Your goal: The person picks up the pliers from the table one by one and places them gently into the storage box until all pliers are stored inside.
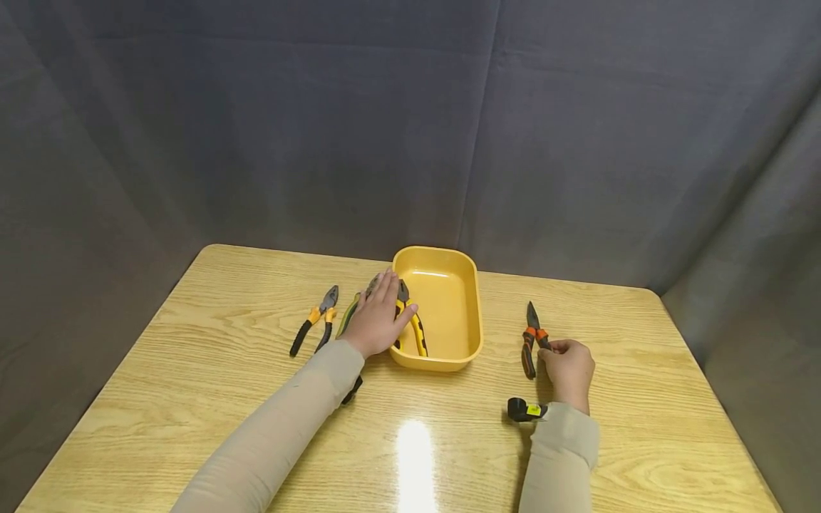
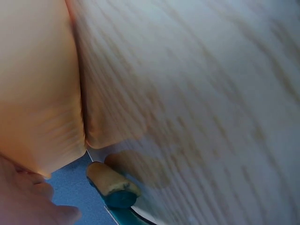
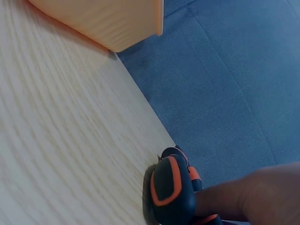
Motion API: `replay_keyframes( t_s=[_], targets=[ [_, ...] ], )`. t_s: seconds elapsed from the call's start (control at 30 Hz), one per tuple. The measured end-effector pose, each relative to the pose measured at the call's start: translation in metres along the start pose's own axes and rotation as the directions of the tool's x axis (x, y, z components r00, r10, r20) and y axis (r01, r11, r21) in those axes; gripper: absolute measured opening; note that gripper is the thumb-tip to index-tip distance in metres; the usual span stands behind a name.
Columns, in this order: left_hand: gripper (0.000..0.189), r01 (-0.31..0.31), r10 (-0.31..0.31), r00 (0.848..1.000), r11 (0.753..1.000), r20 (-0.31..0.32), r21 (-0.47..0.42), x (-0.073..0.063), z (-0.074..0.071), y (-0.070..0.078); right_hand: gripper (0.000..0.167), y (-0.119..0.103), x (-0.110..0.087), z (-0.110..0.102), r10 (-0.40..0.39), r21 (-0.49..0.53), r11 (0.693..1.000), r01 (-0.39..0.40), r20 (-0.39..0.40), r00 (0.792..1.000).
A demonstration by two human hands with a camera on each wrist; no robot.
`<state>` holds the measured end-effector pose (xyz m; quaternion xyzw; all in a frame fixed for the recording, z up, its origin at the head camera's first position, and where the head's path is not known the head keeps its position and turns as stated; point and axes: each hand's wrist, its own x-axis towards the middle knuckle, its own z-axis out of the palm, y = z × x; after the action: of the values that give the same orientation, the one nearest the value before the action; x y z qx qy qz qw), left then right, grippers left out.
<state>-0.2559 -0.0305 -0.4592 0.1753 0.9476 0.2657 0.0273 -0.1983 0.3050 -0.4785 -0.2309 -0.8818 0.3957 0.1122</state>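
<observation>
In the head view my left hand (image 1: 378,322) lies with straight fingers across the left rim of a yellow tray (image 1: 436,365). Yellow-and-black pliers (image 1: 420,335) lean inside the tray, partly hidden by that hand. Beneath its outer side show green-handled pliers (image 1: 347,317), mostly covered; a handle end (image 2: 115,187) appears beside the tray wall in the left wrist view. To the tray's right, my right hand (image 1: 569,367) pinches the right handle of orange-and-black pliers (image 1: 529,340), whose dark nose points away from me. The right wrist view shows the pliers' handle (image 3: 168,187) up close.
Another pair of pliers (image 1: 327,306), with yellow-and-black handles, lies left of the tray. Wrist camera mounts show at the left wrist (image 1: 352,390) and right wrist (image 1: 526,410). A grey curtain (image 1: 321,142) hangs behind the wooden table (image 1: 641,370).
</observation>
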Motion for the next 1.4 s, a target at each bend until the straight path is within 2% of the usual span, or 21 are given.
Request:
replay_keyframes(
  t_s=[0.5,0.9,1.23,1.4],
  targets=[
    [0.08,-0.003,0.003,1.0,1.0,-0.002,-0.002,0.002,0.002,-0.003,0.019,-0.003,0.0,0.0,-0.002,0.011,1.0,0.002,0.011,1.0],
    [0.08,0.003,-0.003,1.0,1.0,0.004,-0.002,0.004,0.005,-0.005,0.024,-0.006,-0.003,-0.006,0.033,0.015,0.999,-0.034,0.063,0.997],
    [0.08,0.004,-0.004,1.0,1.0,0.002,-0.007,0.003,0.005,-0.004,0.034,-0.007,0.0,-0.012,0.089,0.057,0.993,-0.102,0.194,0.977],
    [0.079,0.005,-0.005,1.0,1.0,-0.002,-0.019,0.002,0.004,-0.003,0.032,-0.007,0.0,-0.013,0.131,0.178,0.967,-0.183,0.273,0.953]
  ],
)
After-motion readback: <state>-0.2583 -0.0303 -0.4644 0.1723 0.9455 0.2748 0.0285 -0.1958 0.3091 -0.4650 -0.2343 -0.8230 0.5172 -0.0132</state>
